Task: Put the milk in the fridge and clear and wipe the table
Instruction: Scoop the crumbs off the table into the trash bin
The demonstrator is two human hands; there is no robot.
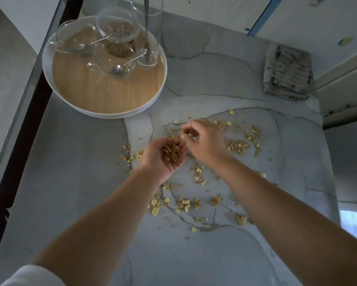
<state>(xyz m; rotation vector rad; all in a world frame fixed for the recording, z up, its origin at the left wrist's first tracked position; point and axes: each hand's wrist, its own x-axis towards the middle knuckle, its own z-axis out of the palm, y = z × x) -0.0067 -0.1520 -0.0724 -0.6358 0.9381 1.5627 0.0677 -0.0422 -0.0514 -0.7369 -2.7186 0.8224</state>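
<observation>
The marble table [225, 79] fills the view, and cereal crumbs [238, 145] are strewn across its middle and near side. At the far left sits the round tray [103, 93] with glass bowls [115, 58] and spoons stacked on it; at the far right lies the folded grey cloth [287, 73], untouched, so wiping looks to be a later step. No milk in sight here.

Now the hands. The left hand [163, 159] is cupped palm-up, holding a heap of gathered cereal [171, 154]. The right hand [204, 141] hovers just beyond it, fingertips [185, 133] pinched together on what seems to be a single flake, though blur makes that uncertain. The drop is short: the cupped palm lies just toward the body and left of the pinch. The thickest remaining scatter lies to the right, nearer the right hand.
</observation>
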